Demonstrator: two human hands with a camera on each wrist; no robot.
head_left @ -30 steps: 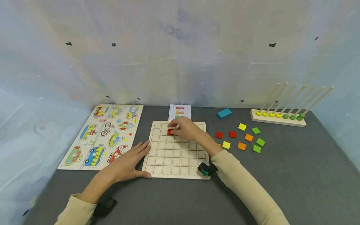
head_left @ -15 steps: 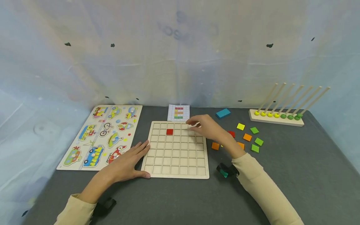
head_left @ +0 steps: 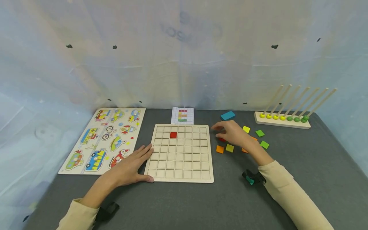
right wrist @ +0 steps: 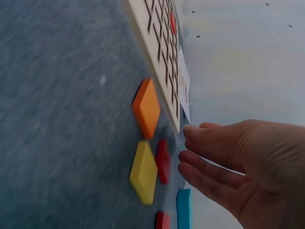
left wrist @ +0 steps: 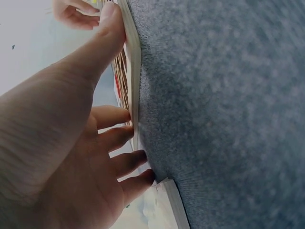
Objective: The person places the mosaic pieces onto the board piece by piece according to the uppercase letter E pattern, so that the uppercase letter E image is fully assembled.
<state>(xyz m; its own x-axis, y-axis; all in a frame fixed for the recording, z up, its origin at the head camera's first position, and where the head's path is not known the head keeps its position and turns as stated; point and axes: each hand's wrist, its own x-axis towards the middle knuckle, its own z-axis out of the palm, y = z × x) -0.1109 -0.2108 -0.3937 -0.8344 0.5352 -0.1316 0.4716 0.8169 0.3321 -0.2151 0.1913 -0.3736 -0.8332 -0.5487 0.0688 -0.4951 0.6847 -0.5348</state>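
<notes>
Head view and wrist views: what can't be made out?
Head: backdrop marks, too faint to read; one red tile, partly covered by the right hand.
Left wrist: part of the board, behind the left hand.
Right wrist: the lower red tile, cut off by the bottom edge.

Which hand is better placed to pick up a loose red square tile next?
Probably the right hand: it hovers empty near the loose red square tiles, while the left hand rests at the left edge of the pale wooden grid board.

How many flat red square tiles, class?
3: one tile in the pale wooden grid board, two tiles on the grey table by the right hand; more may be hidden.
</notes>
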